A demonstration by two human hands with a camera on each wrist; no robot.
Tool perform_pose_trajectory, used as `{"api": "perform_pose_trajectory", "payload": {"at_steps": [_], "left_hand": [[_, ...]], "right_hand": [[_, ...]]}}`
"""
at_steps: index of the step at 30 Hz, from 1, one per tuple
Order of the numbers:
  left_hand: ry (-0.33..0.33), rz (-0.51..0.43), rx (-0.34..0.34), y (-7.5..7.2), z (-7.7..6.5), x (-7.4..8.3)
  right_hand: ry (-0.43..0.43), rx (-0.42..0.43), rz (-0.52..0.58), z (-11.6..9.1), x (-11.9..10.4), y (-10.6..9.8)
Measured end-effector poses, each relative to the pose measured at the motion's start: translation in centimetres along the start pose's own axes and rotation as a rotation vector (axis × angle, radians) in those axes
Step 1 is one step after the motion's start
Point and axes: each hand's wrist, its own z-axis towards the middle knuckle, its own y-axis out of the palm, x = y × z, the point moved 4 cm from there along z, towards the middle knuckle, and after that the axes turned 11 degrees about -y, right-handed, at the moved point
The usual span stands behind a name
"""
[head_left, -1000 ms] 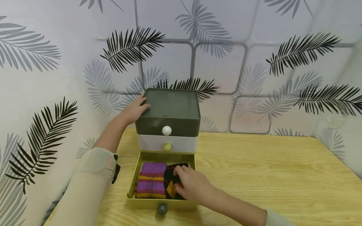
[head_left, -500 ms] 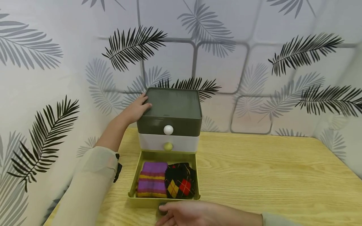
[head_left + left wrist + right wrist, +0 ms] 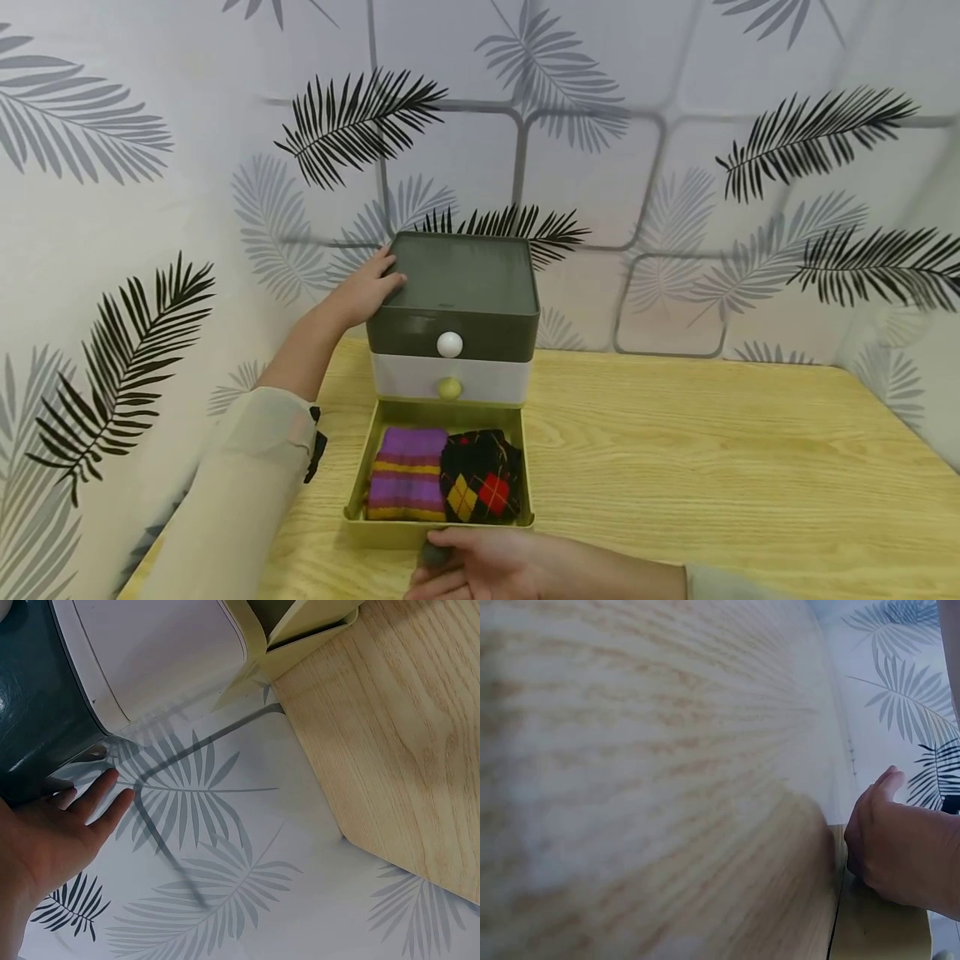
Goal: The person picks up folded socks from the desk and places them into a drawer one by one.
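Note:
A small three-tier drawer box stands against the wall, with a dark green top unit [image 3: 457, 271], a white middle unit [image 3: 450, 375] and an olive bottom drawer [image 3: 528, 467] pulled out. Inside the drawer lie a folded purple striped sock [image 3: 407, 475] and, to its right, a black argyle sock [image 3: 480, 479]. My left hand [image 3: 363, 292] rests on the top unit's left edge, fingers spread; the left wrist view shows that hand [image 3: 56, 840] beside the dark side. At the drawer's front, my right hand [image 3: 502, 567] pinches the dark round knob [image 3: 435, 553] between thumb and fingers.
The light wooden table [image 3: 712, 467] extends to the right of the box. Behind and to the left hangs a leaf-patterned backdrop [image 3: 585, 192]. A white knob [image 3: 449, 344] and a yellow-green knob [image 3: 449, 388] stick out from the upper tiers.
My right hand has left the argyle sock, moved down to the drawer front and taken hold of its knob. The argyle sock now lies uncovered. My left hand stays on the box.

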Motion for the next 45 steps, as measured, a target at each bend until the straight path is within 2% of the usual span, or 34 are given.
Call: {"api": "perform_pose_trajectory", "payload": {"at_steps": [13,19,28,45], "left_hand": [[0.004,0.007,0.000,-0.1,0.0,0.2],[0.006,0.007,-0.001,0.0,-0.1,0.3],[0.002,-0.003,-0.003,0.0,-0.2,0.2],[0.009,-0.001,0.005,-0.1,-0.2,0.0]], "right_hand": [[-0.085,0.030,0.035,0.9,-2.2,-1.0],[-0.153,0.075,0.038,1.8,-3.4,-1.9],[-0.200,0.146,0.078,3.2,-5.0,-3.1],[-0.306,0.271,0.266,6.7,-8.6,-5.0]]}}
